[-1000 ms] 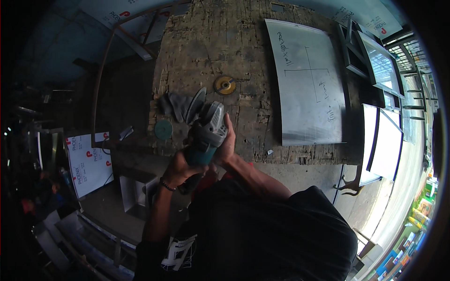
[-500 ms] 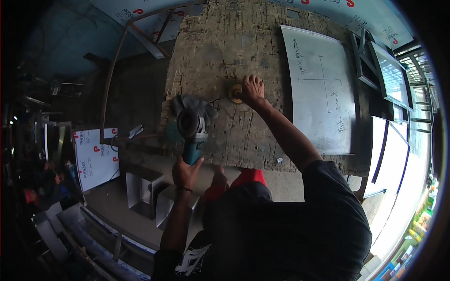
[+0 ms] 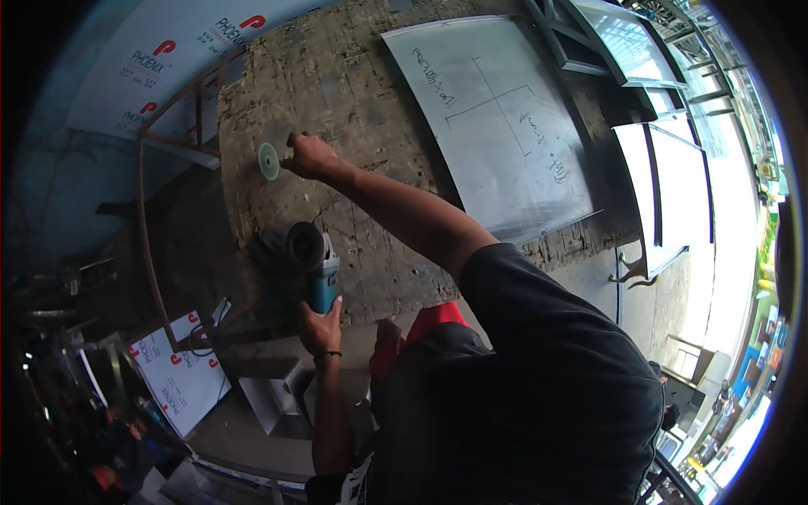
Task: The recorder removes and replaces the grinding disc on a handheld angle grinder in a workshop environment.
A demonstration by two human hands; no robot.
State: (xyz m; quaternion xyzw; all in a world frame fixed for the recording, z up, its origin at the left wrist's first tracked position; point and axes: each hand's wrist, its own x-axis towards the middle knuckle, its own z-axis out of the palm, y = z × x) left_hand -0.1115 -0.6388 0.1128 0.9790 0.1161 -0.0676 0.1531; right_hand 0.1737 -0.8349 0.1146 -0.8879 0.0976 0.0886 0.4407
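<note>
My left hand (image 3: 320,328) is wrapped round the teal body of an angle grinder (image 3: 323,290), its dark disc end pointing away from me above the near left of the wooden bench. Farther out, my right hand (image 3: 310,157) is closed at the edge of a pale green grinding disc (image 3: 268,161) with a hole in its middle. The disc is tilted up over the bench's left part. Beside the grinder head lies a dark, crumpled thing like a glove (image 3: 268,246), partly in shadow.
The worn wooden bench (image 3: 362,109) carries a metal sheet (image 3: 497,143) with marker lines at its right. Metal frames (image 3: 581,42) stand beyond the sheet. A rusty frame (image 3: 145,219) borders the left side. Sheet-metal boxes (image 3: 273,396) sit below the near edge.
My right hand has moved left from the bench's middle, where it was at a yellowish disc, and holds a disc up. The view has turned; the left hand still grips the grinder.
</note>
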